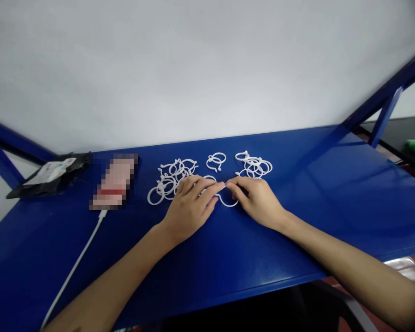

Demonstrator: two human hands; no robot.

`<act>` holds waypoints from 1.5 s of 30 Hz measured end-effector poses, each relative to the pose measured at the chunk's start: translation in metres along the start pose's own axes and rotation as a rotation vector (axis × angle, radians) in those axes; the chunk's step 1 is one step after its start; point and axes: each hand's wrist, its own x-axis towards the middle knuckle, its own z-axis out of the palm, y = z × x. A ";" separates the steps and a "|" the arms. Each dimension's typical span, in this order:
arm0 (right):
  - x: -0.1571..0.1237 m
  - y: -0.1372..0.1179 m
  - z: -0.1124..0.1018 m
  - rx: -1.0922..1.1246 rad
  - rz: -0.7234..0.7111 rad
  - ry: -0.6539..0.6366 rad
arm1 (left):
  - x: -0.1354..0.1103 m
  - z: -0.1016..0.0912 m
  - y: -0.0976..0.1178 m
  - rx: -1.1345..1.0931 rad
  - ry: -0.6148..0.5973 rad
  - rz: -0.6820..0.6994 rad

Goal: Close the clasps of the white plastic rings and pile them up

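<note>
A white plastic curtain ring (pixel 229 205) is between my hands, low over the blue tabletop. My left hand (pixel 188 210) is closed, its thumb and index finger at the ring's left side; its other fingers partly hide another white ring behind them. On the other side, my right hand (pixel 261 203) pinches the same ring's upper right with thumb and index finger. Just beyond my left hand lies a loose pile of white rings (pixel 173 173). Farther back rest a few linked rings (pixel 216 160), and a smaller cluster of rings (pixel 257 166) lies beyond my right hand.
On the blue table (pixel 228 258), a blurred-out phone-shaped object (pixel 112 182) lies at left with a white cable (pixel 78 265) plugged in. A black plastic package (pixel 51 175) with a white label sits farther left. Blue metal frame bars (pixel 385 117) rise at both sides, before a pale wall.
</note>
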 end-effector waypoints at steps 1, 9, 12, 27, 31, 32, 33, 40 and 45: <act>0.000 -0.001 -0.001 0.027 0.000 -0.019 | 0.000 -0.001 0.001 -0.009 0.012 0.030; 0.002 0.000 -0.006 0.187 0.046 -0.119 | 0.001 -0.002 0.003 -0.063 0.027 0.036; 0.001 0.001 -0.005 0.181 0.003 -0.127 | 0.001 -0.002 0.004 -0.075 0.033 0.072; -0.006 -0.002 -0.009 0.067 -0.354 0.052 | 0.004 -0.008 0.008 -0.320 0.094 -0.132; -0.006 -0.002 -0.005 0.172 -0.257 0.064 | 0.003 -0.007 0.006 -0.340 0.106 -0.083; -0.006 -0.002 -0.004 0.190 -0.248 0.051 | 0.003 -0.006 0.005 -0.341 0.123 -0.084; -0.006 -0.003 -0.004 0.206 -0.237 0.031 | 0.004 -0.006 0.004 -0.344 0.141 -0.086; -0.009 -0.008 -0.006 0.303 -0.205 -0.104 | 0.005 -0.007 0.000 -0.351 0.191 -0.075; -0.010 -0.008 -0.008 0.287 -0.323 -0.160 | 0.001 -0.005 -0.001 -0.331 0.154 -0.059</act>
